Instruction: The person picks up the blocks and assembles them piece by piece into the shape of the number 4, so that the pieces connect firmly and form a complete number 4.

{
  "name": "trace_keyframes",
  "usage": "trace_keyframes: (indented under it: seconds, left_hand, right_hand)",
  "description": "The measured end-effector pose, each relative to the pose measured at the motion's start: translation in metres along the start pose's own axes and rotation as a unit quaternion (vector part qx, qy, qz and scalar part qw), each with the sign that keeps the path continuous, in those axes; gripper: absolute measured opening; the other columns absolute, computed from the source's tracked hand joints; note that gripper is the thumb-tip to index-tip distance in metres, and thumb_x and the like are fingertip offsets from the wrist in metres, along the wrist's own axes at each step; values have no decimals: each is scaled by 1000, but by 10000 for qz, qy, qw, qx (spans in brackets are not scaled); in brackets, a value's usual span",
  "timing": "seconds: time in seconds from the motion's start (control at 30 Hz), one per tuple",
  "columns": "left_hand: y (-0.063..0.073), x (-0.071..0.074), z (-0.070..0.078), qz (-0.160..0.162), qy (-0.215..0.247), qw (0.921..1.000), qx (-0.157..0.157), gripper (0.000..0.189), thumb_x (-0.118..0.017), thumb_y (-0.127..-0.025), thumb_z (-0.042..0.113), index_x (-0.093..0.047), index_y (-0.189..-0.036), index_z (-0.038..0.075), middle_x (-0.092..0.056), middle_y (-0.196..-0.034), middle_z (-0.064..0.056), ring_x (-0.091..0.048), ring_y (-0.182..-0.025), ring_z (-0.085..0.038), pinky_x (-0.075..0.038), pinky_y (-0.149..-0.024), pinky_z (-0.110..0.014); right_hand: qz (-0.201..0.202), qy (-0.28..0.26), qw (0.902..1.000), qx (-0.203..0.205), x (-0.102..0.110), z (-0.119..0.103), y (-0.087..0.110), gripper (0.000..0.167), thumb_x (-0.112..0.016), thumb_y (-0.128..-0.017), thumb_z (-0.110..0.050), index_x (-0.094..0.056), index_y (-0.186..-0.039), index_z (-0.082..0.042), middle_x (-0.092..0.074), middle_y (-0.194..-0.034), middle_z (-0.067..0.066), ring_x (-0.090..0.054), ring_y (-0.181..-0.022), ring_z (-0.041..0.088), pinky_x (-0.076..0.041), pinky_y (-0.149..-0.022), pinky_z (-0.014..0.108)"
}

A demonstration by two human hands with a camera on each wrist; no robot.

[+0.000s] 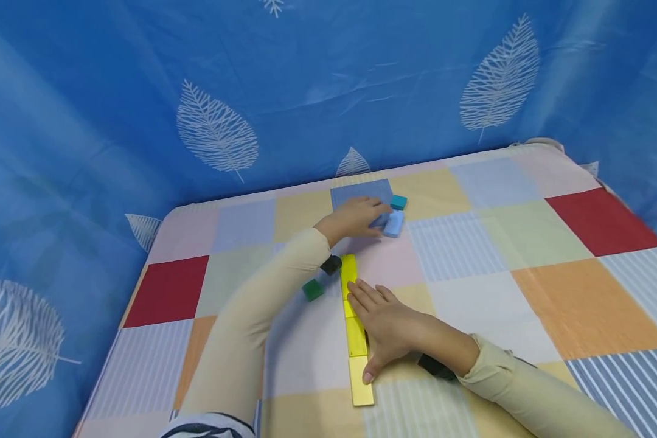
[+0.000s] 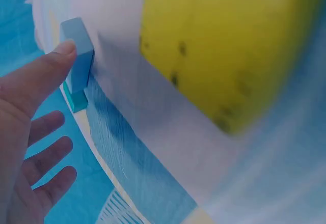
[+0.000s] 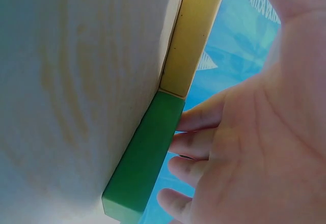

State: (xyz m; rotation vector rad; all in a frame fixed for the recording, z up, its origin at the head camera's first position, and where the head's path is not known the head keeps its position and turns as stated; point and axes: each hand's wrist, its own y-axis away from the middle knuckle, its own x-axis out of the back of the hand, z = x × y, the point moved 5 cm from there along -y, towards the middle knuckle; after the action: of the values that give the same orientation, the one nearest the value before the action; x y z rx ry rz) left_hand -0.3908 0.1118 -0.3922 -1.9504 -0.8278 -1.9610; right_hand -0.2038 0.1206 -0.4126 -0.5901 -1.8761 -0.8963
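Observation:
A row of yellow blocks (image 1: 356, 336) runs lengthwise down the cloth. My right hand (image 1: 391, 328) lies along its right side, with straight fingers over the blocks and the thumb on the nearest, paler one. In the right wrist view, a long green block (image 3: 145, 155) meets a tan block (image 3: 193, 38) end to end, beside the fingers (image 3: 196, 145). Farther back, my left hand (image 1: 357, 217) reaches to a light blue block (image 1: 394, 224); its thumb touches the block (image 2: 76, 28) in the left wrist view while other fingers stay loosely extended. A teal block (image 1: 398, 202) sits just behind.
A small green block (image 1: 312, 290) lies left of the row. Patchwork cloth (image 1: 465, 316) covers the table, with a blue leaf-print curtain (image 1: 328, 79) behind it. A black wrist device (image 1: 331, 264) shows by the left sleeve.

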Motion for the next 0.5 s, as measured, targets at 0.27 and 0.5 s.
trace_keyframes:
  seconds: [0.27, 0.5]
  left_hand:
    - [-21, -4, 18, -486, -1331, 9894, -306, 59, -48, -94, 21, -20, -144, 36, -21, -151, 3, -29, -135, -23, -31, -107, -40]
    - [-36, -10, 24, -1009, -1758, 9779, -523, 64, -46, -95, 13, -16, -144, 40, -15, -153, 8, -22, -138, -23, -28, -109, -39]
  right_hand:
    - [29, 44, 10000, 9, -1, -1, 1, 131, -67, -51, -75, -15, -145, -1, -2, -153, 16, 1, -141, 29, -9, -112, 50]
    - [42, 67, 10000, 51, -1, 0, 3, 131, -66, -51, -76, -14, -145, -1, -1, -153, 16, 3, -141, 29, -9, -112, 50]
